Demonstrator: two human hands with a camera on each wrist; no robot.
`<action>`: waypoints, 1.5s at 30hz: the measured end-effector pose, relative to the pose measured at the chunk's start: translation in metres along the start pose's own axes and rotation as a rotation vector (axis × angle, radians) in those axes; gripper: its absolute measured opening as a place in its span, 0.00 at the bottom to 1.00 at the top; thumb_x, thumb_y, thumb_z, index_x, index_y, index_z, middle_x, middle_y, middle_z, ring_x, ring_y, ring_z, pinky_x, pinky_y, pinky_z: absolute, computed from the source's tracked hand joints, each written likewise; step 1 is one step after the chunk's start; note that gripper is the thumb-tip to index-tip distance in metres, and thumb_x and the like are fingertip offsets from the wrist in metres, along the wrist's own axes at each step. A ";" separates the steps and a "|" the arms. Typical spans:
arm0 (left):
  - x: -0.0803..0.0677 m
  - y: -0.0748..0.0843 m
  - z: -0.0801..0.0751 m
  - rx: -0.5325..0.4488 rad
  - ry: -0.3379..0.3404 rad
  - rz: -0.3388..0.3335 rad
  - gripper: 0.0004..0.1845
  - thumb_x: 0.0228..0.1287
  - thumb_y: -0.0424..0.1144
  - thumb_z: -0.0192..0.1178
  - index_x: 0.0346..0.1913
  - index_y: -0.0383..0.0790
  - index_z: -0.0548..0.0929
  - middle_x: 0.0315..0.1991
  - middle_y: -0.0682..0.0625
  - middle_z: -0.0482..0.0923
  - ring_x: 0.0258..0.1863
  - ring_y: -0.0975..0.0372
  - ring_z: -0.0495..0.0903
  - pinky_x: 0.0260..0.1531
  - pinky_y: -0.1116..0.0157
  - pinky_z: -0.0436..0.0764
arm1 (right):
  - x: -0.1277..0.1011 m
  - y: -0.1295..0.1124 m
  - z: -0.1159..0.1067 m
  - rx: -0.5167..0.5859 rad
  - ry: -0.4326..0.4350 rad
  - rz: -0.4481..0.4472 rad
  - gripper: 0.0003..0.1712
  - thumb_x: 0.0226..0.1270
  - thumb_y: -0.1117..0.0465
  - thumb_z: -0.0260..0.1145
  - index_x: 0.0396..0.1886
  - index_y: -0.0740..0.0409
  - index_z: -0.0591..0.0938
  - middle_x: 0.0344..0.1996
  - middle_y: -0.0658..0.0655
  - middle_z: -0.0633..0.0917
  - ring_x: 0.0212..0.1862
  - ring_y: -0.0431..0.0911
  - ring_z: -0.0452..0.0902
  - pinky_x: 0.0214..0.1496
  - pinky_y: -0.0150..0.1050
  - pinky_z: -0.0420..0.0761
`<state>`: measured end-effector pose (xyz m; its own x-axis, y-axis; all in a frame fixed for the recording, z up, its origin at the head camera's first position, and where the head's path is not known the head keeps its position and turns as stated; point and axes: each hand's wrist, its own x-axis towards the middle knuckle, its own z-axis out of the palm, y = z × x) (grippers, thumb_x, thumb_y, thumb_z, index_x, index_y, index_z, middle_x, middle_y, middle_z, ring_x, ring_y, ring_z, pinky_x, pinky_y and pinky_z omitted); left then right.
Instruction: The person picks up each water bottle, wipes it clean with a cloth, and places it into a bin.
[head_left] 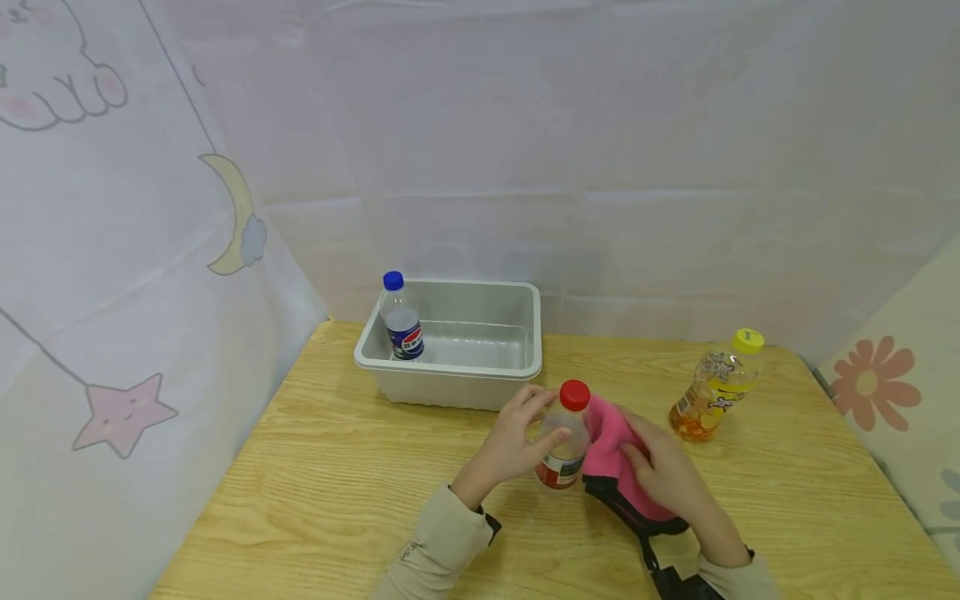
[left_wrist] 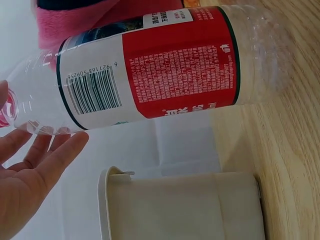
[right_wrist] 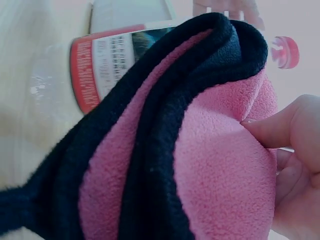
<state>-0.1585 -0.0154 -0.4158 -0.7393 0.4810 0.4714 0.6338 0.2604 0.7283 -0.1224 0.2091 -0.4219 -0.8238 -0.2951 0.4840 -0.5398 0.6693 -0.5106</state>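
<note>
Red-capped bottle [head_left: 566, 442] stands upright near the middle of the wooden table [head_left: 315, 492], just in front of the grey plastic bin [head_left: 457, 379]. It looks empty: clear body, red-and-white label, barcode legible in the left wrist view [left_wrist: 150, 70].

Left hand [head_left: 517, 437]: fingers and thumb curl lightly around the bottle's upper body, below the cap. In the left wrist view the fingers [left_wrist: 45, 155] lie fairly straight against the clear shoulder, so the hold reads as a steadying clasp rather than a firm clench.

Right hand [head_left: 667, 479]: gripping a pink cloth with black trim [head_left: 611, 454], thumb pinching into the fleece [right_wrist: 260, 130], and pressing it against the right side of the bottle.

Surroundings: a blue-capped bottle [head_left: 401, 321] stands inside the bin at its left end. A yellow-capped bottle [head_left: 712, 392] stands tilted on the table, well apart to the right. White printed sheets hang around the table.

Risks, as judged:
- An empty bottle is light; sideways cloth pressure against a loose left-hand hold could tip it or skid it towards the bin wall.
- Smooth plastic may rotate inside the clasp instead of being rubbed.
- The cloth's black strap trails towards the table's near edge [head_left: 652, 550]; it could snag on the sleeve or drag.
- A wide right-hand sweep could reach the yellow-capped bottle, which already leans.
</note>
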 end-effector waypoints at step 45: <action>0.002 0.002 -0.005 0.023 0.021 0.070 0.21 0.57 0.33 0.62 0.53 0.28 0.74 0.43 0.38 0.74 0.43 0.51 0.76 0.37 0.63 0.81 | 0.022 -0.025 -0.007 -0.069 -0.026 -0.078 0.26 0.48 0.80 0.63 0.52 0.74 0.73 0.42 0.67 0.80 0.43 0.59 0.78 0.42 0.54 0.78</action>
<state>-0.1598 -0.0187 -0.4113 -0.6976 0.4811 0.5309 0.6888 0.2464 0.6818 -0.1261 0.1906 -0.3931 -0.7842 -0.3657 0.5013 -0.5904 0.6885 -0.4213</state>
